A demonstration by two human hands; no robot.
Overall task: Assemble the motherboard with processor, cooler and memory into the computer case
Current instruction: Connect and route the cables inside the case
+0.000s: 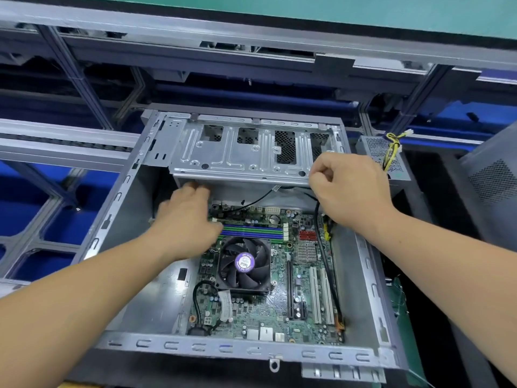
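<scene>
The green motherboard (279, 303) lies inside the open grey computer case (134, 247). A black cooler fan (244, 263) with a purple label sits on it, and blue and green memory slots (251, 233) run just behind the fan. My left hand (186, 222) reaches to the board's far left corner, fingers extended under the drive cage and resting on the board's edge. My right hand (347, 189) hovers over the far right of the case with curled fingers pinching a thin black cable (326, 256) that runs down along the board's right side.
A silver drive cage (243, 152) spans the far end of the case. A perforated power supply (377, 155) with yellow wires stands to the right behind it. A grey case panel (495, 175) leans at far right. Aluminium rails and blue bins surround the bench.
</scene>
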